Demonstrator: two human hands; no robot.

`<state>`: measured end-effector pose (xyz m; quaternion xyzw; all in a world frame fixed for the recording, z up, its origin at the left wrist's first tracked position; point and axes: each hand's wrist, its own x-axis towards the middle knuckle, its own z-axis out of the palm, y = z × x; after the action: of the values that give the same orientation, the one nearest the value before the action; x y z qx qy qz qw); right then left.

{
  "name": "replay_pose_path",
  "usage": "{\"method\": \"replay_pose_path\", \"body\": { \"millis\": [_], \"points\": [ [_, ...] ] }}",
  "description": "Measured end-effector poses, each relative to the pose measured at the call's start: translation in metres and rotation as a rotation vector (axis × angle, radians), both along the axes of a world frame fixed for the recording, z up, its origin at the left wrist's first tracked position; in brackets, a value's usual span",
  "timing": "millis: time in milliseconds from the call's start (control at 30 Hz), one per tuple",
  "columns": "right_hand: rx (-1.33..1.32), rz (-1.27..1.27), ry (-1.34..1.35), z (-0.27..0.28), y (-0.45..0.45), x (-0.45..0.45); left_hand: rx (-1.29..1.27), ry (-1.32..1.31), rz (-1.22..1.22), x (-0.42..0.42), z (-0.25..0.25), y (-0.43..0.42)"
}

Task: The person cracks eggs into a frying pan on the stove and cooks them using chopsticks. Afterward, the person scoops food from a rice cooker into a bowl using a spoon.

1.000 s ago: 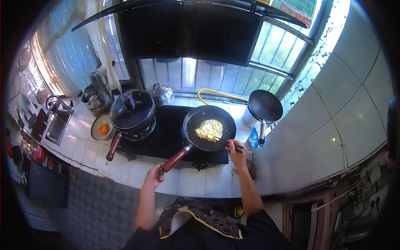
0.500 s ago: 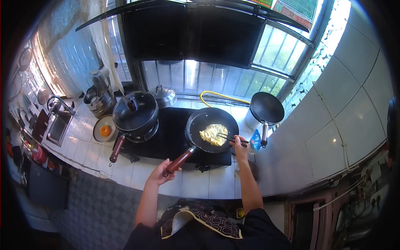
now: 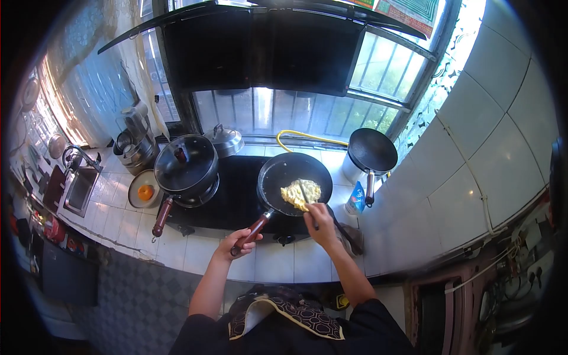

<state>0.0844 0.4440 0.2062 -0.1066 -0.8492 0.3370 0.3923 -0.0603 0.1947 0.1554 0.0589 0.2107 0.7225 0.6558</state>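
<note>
My left hand is wrapped around the reddish-brown handle of a black frying pan on the right side of the stove. A yellow-and-white piece of cooked egg lies in the pan, right of its middle. My right hand is closed around dark chopsticks over the pan's near right edge. Their tips reach onto the egg, and my fingers partly hide them. Close to the right hand, a long dark object slants along the counter; its kind is unclear.
A lidded wok occupies the stove's left side. Left of it, a plate holds an orange fruit. Right of the stove stand a blue-and-white packet and a small dark pan. A metal lid sits behind.
My right hand has shifted left and nearer, turning the chopsticks steeper over the egg. The egg's shape has changed somewhat. My left hand keeps its hold on the handle. The whole view has shifted slightly.
</note>
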Motion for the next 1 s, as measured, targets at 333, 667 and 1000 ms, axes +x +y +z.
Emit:
{"method": "replay_pose_path", "body": {
  "millis": [333,667,1000],
  "points": [
    [0.543,0.326,-0.244,-0.038,0.017,-0.036,-0.009,-0.009,0.088,0.025,0.005,0.015],
    [0.589,-0.141,-0.383,-0.017,0.013,0.009,-0.028,-0.025,0.078,0.022,0.001,0.013],
    [0.388,-1.000,0.863,0.136,0.049,0.241,-0.222,0.033,0.055,0.007,-0.017,0.011]
  ]
}}
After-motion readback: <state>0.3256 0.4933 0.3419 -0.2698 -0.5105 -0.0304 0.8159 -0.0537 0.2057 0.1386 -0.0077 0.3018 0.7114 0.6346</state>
